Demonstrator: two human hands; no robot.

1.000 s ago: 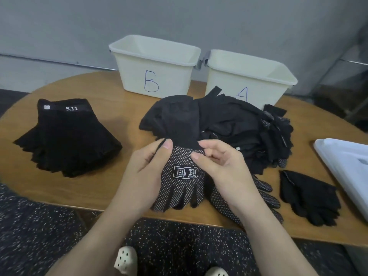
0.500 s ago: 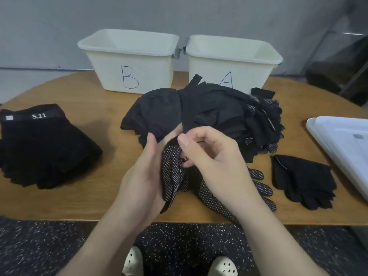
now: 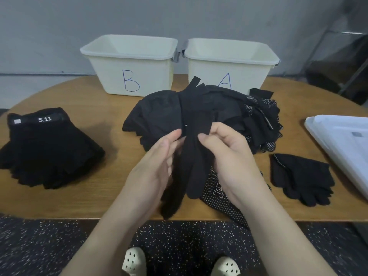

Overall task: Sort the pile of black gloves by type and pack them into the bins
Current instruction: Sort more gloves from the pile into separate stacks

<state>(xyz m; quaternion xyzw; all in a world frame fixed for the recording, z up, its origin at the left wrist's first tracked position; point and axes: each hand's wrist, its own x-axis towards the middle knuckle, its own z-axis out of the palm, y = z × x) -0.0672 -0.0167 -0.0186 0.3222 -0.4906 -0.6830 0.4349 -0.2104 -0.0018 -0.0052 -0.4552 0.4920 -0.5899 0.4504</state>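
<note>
A black glove [image 3: 191, 166] hangs between my hands over the table's front edge, its plain side toward me. My left hand [image 3: 157, 166] holds it from the left and my right hand [image 3: 227, 154] pinches its cuff from the right. A white-dotted glove [image 3: 221, 198] lies under my right hand. Behind my hands sits the mixed pile of black gloves [image 3: 201, 114]. At the back stand two cream bins, bin B [image 3: 129, 62] on the left and bin A [image 3: 231, 62] on the right. I cannot see into either bin.
A stack of black gloves with a 5.11 cuff label [image 3: 47, 148] lies at the left of the wooden table [image 3: 99, 108]. A separate black glove bundle [image 3: 300, 176] lies at the right. A white lid or tray [image 3: 342, 144] sits at the far right edge.
The glove in my hands has been turned over: its dotted, logo side no longer faces me and the plain black side shows. It now hangs lower over the table edge.
</note>
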